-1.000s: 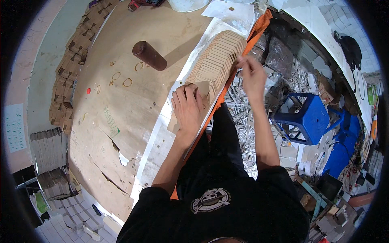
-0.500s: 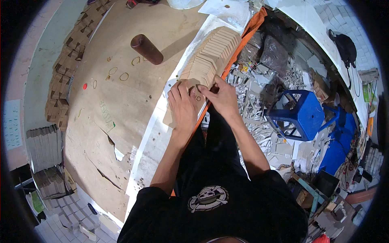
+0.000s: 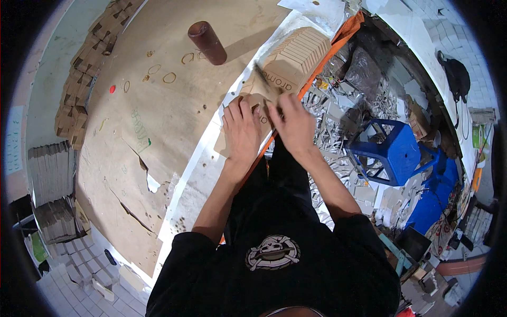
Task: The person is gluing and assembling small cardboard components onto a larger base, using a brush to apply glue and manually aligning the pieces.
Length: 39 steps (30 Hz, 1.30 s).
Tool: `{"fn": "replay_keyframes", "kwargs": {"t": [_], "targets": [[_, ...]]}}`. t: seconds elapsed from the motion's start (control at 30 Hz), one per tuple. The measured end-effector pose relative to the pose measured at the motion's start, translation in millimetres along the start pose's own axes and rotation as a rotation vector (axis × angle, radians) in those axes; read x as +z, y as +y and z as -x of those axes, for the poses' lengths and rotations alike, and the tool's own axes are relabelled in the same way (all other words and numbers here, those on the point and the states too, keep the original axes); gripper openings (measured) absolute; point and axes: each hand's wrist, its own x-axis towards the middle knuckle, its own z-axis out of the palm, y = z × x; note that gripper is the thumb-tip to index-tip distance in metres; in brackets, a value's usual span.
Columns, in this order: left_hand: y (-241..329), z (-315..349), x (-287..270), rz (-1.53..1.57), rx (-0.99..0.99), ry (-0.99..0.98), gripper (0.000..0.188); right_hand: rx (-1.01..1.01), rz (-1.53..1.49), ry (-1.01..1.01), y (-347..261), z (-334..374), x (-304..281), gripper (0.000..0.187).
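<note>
A brown cardboard blank (image 3: 262, 100) with dark print lies under both my hands at the table's edge. My left hand (image 3: 243, 127) has its fingers bent over the blank's left side, with the thumb against it. On its right side my right hand (image 3: 294, 126) grips the edge between thumb and fingers, slightly smeared by motion. A blurred flap of cardboard stands up just beyond my fingertips. Past it, a fanned row of similar cardboard blanks (image 3: 300, 50) leans in an overlapping stack.
A dark brown cylinder (image 3: 210, 46) stands on the brown tabletop (image 3: 174, 111). Bundled folded cardboard (image 3: 87, 63) lines the far left. An orange strip (image 3: 346, 30) runs along the table's edge. At right, a blue stool (image 3: 393, 153) stands among paper scraps (image 3: 338, 142).
The blank under my hands has parted from the fanned stack, and a flap is now raised between them. My right hand has shifted slightly. The whole view has tilted a little.
</note>
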Motion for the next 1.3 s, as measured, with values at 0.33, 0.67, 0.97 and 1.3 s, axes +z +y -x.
{"fn": "replay_keyframes", "kwargs": {"t": [0.33, 0.67, 0.97, 1.3], "targets": [[-8, 11, -6, -0.045, -0.008, -0.005, 0.034, -0.115, 0.095, 0.007, 5, -5, -3, 0.027], [-10, 13, -4, -0.084, -0.007, 0.049, 0.036, 0.034, -0.254, 0.196, 39, -46, -31, 0.027], [-10, 11, -4, 0.011, -0.006, 0.084, 0.034, 0.29, -0.133, -0.343, -11, -12, -22, 0.049], [-11, 17, -11, -0.07, -0.039, 0.034, 0.037, 0.078, -0.011, -0.196, -15, 8, -4, 0.032]]}}
